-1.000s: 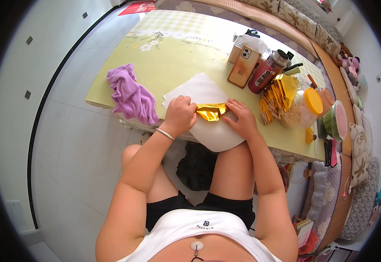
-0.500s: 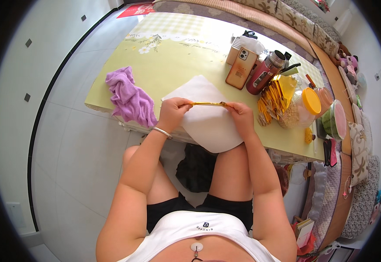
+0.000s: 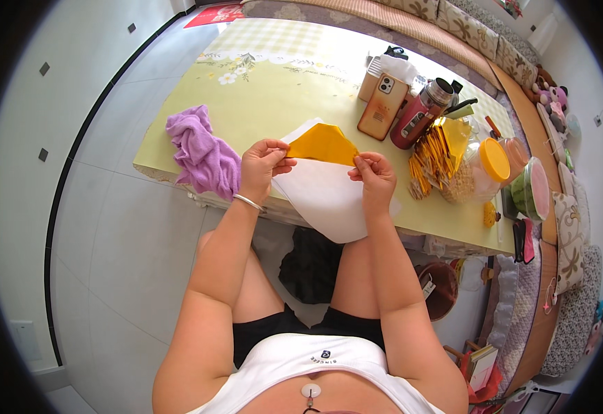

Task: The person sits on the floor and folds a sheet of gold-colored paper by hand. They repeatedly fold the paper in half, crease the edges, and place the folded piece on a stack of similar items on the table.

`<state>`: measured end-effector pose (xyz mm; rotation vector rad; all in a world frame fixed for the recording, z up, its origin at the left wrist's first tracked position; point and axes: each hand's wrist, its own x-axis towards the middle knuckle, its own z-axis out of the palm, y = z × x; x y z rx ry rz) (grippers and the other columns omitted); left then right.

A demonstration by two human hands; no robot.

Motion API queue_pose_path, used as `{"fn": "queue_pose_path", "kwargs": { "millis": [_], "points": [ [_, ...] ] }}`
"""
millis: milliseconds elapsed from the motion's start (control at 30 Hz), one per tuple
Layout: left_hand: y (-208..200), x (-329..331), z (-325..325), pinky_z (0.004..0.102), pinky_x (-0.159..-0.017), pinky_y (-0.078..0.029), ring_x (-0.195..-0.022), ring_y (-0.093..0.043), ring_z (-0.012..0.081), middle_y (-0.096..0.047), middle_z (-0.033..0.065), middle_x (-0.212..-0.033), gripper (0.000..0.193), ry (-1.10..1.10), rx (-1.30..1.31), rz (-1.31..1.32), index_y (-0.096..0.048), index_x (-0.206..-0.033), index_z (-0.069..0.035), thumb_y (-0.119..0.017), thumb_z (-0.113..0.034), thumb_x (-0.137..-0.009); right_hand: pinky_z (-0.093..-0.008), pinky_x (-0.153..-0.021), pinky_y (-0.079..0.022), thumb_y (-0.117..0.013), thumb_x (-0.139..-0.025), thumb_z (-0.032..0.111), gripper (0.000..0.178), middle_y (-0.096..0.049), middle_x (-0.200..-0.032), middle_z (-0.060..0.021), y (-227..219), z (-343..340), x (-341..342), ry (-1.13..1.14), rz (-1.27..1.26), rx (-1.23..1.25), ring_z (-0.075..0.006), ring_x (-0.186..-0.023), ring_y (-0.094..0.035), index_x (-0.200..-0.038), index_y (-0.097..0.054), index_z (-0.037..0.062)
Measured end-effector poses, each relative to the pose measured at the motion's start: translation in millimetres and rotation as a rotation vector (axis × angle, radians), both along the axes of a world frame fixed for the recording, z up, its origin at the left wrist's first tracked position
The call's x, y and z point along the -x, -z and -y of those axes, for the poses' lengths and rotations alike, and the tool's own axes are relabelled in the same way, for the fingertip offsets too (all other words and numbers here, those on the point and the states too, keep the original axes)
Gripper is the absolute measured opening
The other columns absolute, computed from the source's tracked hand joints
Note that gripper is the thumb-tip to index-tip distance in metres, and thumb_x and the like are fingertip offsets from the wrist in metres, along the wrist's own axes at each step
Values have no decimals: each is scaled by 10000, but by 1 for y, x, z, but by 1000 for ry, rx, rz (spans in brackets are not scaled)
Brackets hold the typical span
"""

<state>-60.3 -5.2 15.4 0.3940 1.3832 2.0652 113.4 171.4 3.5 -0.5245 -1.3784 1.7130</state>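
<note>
Both my hands hold a folded piece of golden-yellow paper (image 3: 323, 143) up over a white sheet (image 3: 325, 196) that lies at the near edge of the table (image 3: 280, 83). My left hand (image 3: 263, 165) pinches the paper's left corner. My right hand (image 3: 374, 179) pinches its right corner. The yellow paper stands as a wide flap between the two hands, tilted away from me. The white sheet hangs a little over the table's edge toward my knees.
A crumpled purple cloth (image 3: 201, 152) lies left of my left hand. Behind the paper stand a phone (image 3: 383, 107), a red flask (image 3: 420, 114), a bundle of yellow strips (image 3: 436, 155), a jar with an orange lid (image 3: 484, 169) and a pink-lidded tub (image 3: 532, 190).
The yellow paper lay folded small under my fingers on the white sheet, then was stretched into a thin strip. Now it is lifted and spread as a wide flap.
</note>
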Motion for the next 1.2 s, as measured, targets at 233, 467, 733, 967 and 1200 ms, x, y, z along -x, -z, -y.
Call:
{"fn": "queue_pose_path", "kwargs": {
  "millis": [233, 467, 733, 967, 1200],
  "points": [
    [-1, 1, 7, 271, -696, -622, -784, -757, 196, -757, 119, -946, 118, -24, 40, -64, -706, -1072, -10, -667, -43, -967, -256, -643, -595, -674, -982, 61, 112, -729, -898, -75, -5, 9, -6, -31, 3, 40, -161, -718, -732, -1071, -702, -1],
    [-5, 1, 20, 264, -668, -617, -760, -759, 198, -760, 113, -924, 108, 14, 58, -198, -730, -1033, -6, -693, 3, -932, -247, -679, -580, -673, -972, 35, 132, -736, -911, -87, 0, -3, -20, -177, 137, 29, -159, -757, -738, -1080, -709, -33],
    [2, 1, 22, 254, -653, -606, -740, -756, 196, -759, 101, -904, 84, -25, 41, -182, -742, -998, -14, -704, 2, -925, -265, -708, -543, -762, -878, 16, 168, -744, -915, -63, -6, 3, -16, 57, 118, -650, -162, -799, -692, -1045, -749, 18],
    [-1, -6, 19, 264, -684, -612, -773, -760, 197, -762, 114, -921, 81, 55, 7, -224, -736, -1001, -1, -687, 12, -938, -313, -734, -527, -811, -834, 71, 272, -743, -916, -90, -17, 16, -17, 28, 226, -624, -191, -808, -670, -1104, -778, 72],
    [-3, -9, 17, 270, -697, -615, -785, -763, 203, -763, 122, -922, 85, 114, 11, -250, -732, -998, 1, -687, 25, -931, -318, -730, -520, -774, -880, 88, 175, -734, -867, -113, -10, 15, -18, 108, 176, -729, -225, -789, -674, -1050, -768, 44]
  ]
}}
